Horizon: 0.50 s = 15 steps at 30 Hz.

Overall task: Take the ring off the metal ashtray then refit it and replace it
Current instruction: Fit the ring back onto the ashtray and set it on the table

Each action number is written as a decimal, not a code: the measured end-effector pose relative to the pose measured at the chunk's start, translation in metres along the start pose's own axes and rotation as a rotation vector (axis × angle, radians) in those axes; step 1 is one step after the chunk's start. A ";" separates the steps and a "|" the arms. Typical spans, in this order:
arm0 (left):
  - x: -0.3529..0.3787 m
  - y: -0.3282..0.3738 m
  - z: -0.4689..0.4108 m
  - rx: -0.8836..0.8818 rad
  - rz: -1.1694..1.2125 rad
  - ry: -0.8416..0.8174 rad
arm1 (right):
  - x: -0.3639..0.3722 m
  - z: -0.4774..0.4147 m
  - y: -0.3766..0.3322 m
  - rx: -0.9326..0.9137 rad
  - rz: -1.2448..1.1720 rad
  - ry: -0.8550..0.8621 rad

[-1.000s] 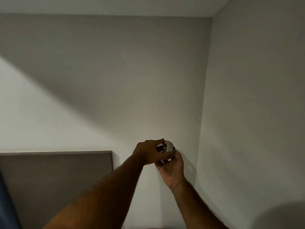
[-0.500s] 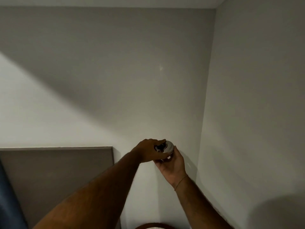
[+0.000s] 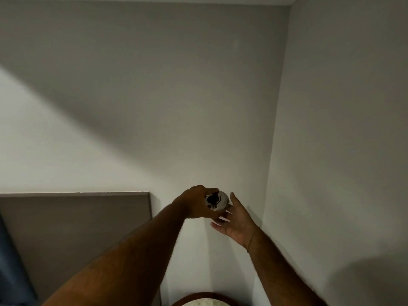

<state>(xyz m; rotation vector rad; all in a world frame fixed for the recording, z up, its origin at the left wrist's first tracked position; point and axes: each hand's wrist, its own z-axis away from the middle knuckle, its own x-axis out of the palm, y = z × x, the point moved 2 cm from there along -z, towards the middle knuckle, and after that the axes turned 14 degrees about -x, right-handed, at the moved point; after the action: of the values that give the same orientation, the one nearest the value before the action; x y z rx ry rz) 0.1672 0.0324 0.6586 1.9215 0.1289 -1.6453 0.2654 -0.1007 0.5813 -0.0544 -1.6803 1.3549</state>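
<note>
A small round metal ashtray (image 3: 217,200) is held up in front of the wall, near the room's corner. Its shiny top ring, with a dark centre opening and notches, faces me and sits on the body. My left hand (image 3: 195,203) grips the ashtray from the left, fingers wrapped around its rim and underside. My right hand (image 3: 237,217) is just to the right and below, palm up with fingers spread and the thumb apart from the metal. Whether its fingertips touch the underside I cannot tell.
A grey flat panel (image 3: 75,219) stands against the wall at lower left, with a dark blue thing (image 3: 8,261) at the far left edge. A round brown-rimmed tabletop (image 3: 205,300) shows at the bottom edge. Two pale walls meet in a corner (image 3: 273,151) on the right.
My right hand, which cupped the ashtray from below, has opened and drawn slightly away. My left hand keeps its grip. The view has tilted down a little.
</note>
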 end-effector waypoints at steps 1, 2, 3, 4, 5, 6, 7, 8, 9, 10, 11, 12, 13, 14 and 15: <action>0.002 -0.001 0.001 0.026 0.017 0.002 | -0.002 0.000 -0.003 -0.014 0.073 0.011; 0.004 -0.002 0.001 0.042 0.035 0.006 | -0.003 0.000 -0.007 -0.035 0.130 0.027; 0.008 -0.003 0.002 0.053 0.049 0.016 | -0.004 -0.001 -0.009 -0.054 0.177 0.045; 0.011 -0.005 0.002 0.063 0.060 0.026 | -0.005 -0.001 -0.011 -0.065 0.222 0.063; 0.017 -0.008 0.002 0.065 0.068 0.032 | -0.008 -0.001 -0.011 -0.066 0.273 0.078; 0.022 -0.010 0.003 0.054 0.067 0.038 | -0.010 -0.001 -0.012 -0.062 0.327 0.088; 0.027 -0.012 0.004 0.032 0.055 0.041 | -0.013 -0.001 -0.012 -0.052 0.380 0.094; 0.033 -0.016 0.005 0.004 0.039 0.038 | -0.017 -0.001 -0.010 -0.037 0.425 0.099; 0.038 -0.019 0.006 -0.019 0.026 0.035 | -0.020 -0.001 -0.008 -0.025 0.464 0.107; 0.047 -0.024 0.007 -0.039 0.023 0.025 | -0.025 -0.002 -0.002 -0.011 0.497 0.119; 0.055 -0.029 0.008 -0.056 0.016 0.021 | -0.031 -0.003 0.004 -0.003 0.526 0.136; 0.065 -0.035 0.010 -0.077 0.004 0.014 | -0.038 -0.003 0.012 0.007 0.554 0.158; 0.079 -0.044 0.012 -0.105 -0.017 0.003 | -0.047 -0.004 0.024 0.016 0.580 0.179; 0.093 -0.054 0.013 -0.133 -0.046 -0.011 | -0.057 -0.006 0.036 0.029 0.607 0.196; 0.113 -0.067 0.016 -0.164 -0.078 -0.030 | -0.070 -0.007 0.053 0.052 0.629 0.214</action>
<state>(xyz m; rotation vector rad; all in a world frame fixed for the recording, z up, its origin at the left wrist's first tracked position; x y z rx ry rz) 0.1492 0.0446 0.5281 1.7883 0.3210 -1.6591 0.2829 -0.1140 0.4959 -0.7234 -1.4991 1.7729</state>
